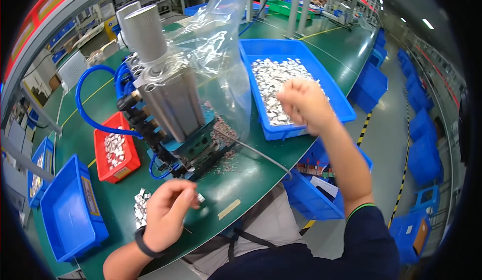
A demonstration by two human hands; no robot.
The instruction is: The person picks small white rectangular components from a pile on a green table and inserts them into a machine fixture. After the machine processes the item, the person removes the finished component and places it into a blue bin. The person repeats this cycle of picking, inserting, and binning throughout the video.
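Right of the press [173,99], a bag [221,39] blocks passage; past it, the right hand [306,104] takes up room above the blue tray [334,99]. A cable [259,152] crosses at the press's near right, open tabletop [246,177] on its near side. Left of the press a hose [83,94] bulges out; in front sits the left hand [173,208].

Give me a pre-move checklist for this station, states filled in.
1. Left grip clear of machine: not ok, close to its base.
2. Right grip loaded: cannot tell, curled and blurred over the large blue bin.
3. White pieces available in that bin: ok, plenty.
4. Green table clean beside the base: not ok, pinkish debris scattered there.
5. Red bin has room: ok, not full.
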